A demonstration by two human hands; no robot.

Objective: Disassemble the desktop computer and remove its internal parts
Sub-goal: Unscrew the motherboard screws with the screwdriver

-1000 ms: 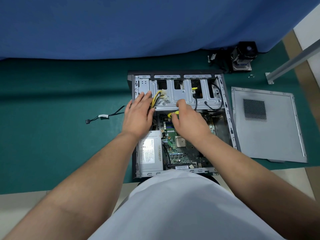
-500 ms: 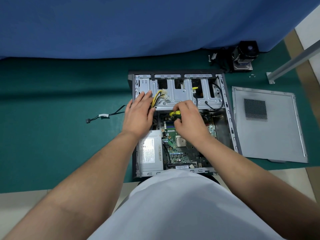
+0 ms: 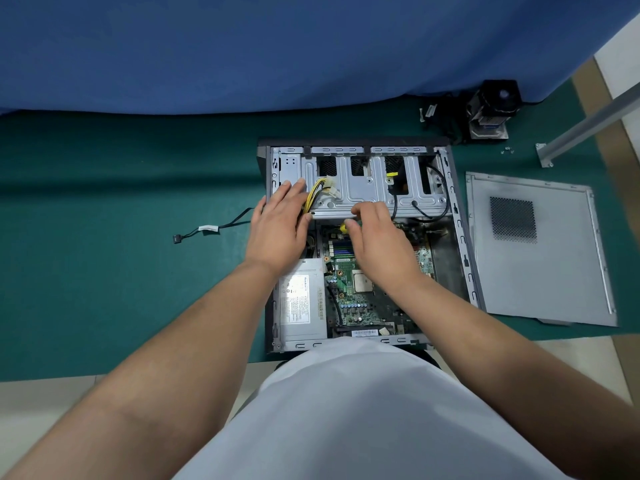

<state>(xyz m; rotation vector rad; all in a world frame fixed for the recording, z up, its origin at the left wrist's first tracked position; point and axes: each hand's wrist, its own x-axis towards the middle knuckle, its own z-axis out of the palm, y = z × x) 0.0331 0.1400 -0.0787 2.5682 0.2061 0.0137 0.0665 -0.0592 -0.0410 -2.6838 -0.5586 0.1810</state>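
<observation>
Barely moved: my right hand (image 3: 377, 237) still pinches a yellow plug (image 3: 343, 227), left hand (image 3: 280, 225) flat on the case (image 3: 460, 237). Side panel (image 3: 540, 251) off; power supply (image 3: 301, 299), board (image 3: 360, 299) remain.

- The computer case (image 3: 460, 237) lies open on the table mat (image 3: 104, 271), in the middle.
- Inside it, the drive cage (image 3: 360, 188) sits at 12 o'clock, the power supply (image 3: 301, 303) at 7 o'clock, and the motherboard (image 3: 363, 296) just right of the power supply.
- The left hand (image 3: 277, 230) rests on the cage's left end; the right hand (image 3: 381, 240) is at the cage's near edge, over the motherboard.
- The side panel (image 3: 540, 251) lies flat at 3 o'clock, just beside the case.
- The cooler (image 3: 491, 109) stands at 1 o'clock, behind the case.
- A loose cable (image 3: 211, 229) lies at 9 o'clock.
</observation>
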